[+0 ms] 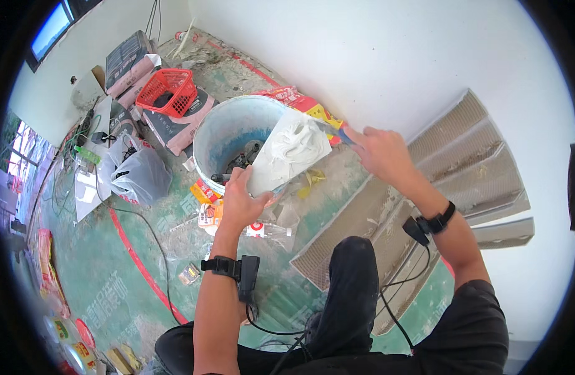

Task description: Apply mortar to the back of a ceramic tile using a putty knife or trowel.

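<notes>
My left hand [242, 201] grips the lower edge of a flat plaster board [281, 169], tilted over a blue-white bucket [221, 134]. A mound of white plaster [298, 142] lies on the board's upper half. My right hand [378, 150] holds the blue handle of a trowel [336, 131] at the board's upper right corner; its blade rests against the plaster. Dark tools lie in the bottom of the bucket. Both wrists wear black straps with cables.
A red basket [168, 90] sits on grey sacks at the back left. A clear plastic bag [137, 175], a plastic bottle [262, 231] and wrappers litter the green floor. Combed tiles [462, 169] lean along the white wall on the right. My knee [353, 281] is bent below.
</notes>
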A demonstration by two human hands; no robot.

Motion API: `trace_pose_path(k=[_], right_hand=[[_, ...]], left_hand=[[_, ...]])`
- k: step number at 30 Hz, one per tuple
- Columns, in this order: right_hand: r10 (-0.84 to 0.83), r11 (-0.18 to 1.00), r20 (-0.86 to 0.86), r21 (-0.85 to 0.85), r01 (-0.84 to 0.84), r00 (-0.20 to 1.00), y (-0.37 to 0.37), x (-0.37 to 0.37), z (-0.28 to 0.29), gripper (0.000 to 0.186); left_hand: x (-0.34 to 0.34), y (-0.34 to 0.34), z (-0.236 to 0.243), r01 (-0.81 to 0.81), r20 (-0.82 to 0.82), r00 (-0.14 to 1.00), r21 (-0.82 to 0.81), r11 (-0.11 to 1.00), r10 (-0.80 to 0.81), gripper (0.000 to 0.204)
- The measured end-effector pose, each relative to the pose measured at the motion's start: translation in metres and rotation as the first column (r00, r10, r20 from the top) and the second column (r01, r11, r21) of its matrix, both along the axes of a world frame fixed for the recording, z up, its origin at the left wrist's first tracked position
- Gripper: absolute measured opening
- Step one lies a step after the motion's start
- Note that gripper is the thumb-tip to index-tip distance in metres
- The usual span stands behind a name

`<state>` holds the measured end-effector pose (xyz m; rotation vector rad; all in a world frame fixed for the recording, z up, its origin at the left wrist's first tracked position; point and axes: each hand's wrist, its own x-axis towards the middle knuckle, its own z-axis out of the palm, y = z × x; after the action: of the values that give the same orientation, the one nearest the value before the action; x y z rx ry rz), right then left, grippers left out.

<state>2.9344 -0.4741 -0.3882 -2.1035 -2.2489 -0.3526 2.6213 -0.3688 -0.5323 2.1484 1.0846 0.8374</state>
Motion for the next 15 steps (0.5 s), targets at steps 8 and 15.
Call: trace_pose_path(k=[8,15], right_hand=[[0.159,0.985,-0.078,0.076,-0.153,0.984,-0.014,-0.024,-0.044,0.04],[0.025,0.978,-0.066,0.209,-0.011,0.997,0.012,-0.029,-0.076,0.039]], left_hand=[[-0.004,0.001,-0.001,0.003,0.025,1.0,-0.057,0.998,-0.001,0.074],[0.002,0.002,0.003,0.019,0.01,1.0,-0.045,0.999,-0.018,0.075]])
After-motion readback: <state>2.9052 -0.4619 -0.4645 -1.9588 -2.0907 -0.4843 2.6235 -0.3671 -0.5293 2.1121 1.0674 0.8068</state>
